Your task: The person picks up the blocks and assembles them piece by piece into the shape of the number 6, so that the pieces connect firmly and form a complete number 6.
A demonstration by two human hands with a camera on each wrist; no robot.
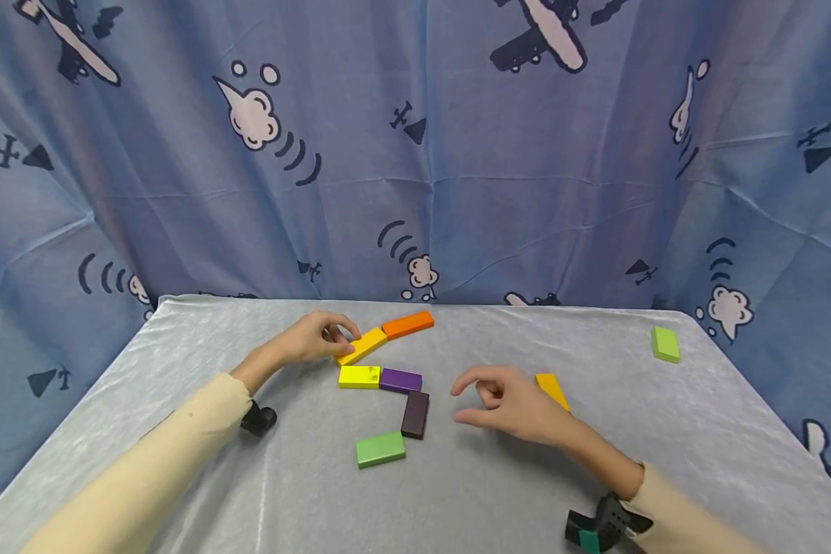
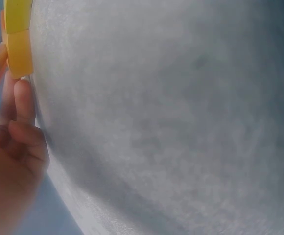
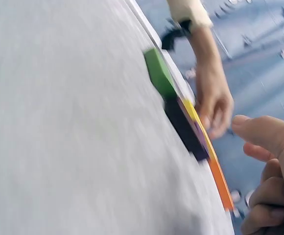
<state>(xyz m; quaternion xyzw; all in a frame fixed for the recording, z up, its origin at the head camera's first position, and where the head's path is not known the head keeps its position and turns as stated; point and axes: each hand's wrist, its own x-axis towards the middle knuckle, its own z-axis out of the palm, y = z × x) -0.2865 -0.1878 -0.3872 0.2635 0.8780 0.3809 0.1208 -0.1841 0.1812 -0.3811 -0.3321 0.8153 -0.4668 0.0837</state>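
Note:
My left hand [image 1: 312, 338] pinches the near end of an amber domino-like block [image 1: 367, 346] between thumb and fingertips. That block's far end meets an orange block [image 1: 408, 325]. Just in front, a yellow block [image 1: 358, 377] lies end to end with a purple block [image 1: 401, 381]. A dark brown block [image 1: 415, 415] runs from the purple one toward a green block [image 1: 380, 449]. To the right of this row, my right hand [image 1: 519, 404] hovers with loosely curled fingers, thumb and forefinger apart, holding nothing. In the right wrist view its thumb [image 3: 264, 132] points at the row.
Behind the right hand lies another amber block [image 1: 552, 390], partly hidden by it. A light green block [image 1: 665, 344] sits near the table's far right corner. A pale grey cloth [image 1: 305, 500] covers the table, and a blue printed curtain [image 1: 360, 154] hangs behind it.

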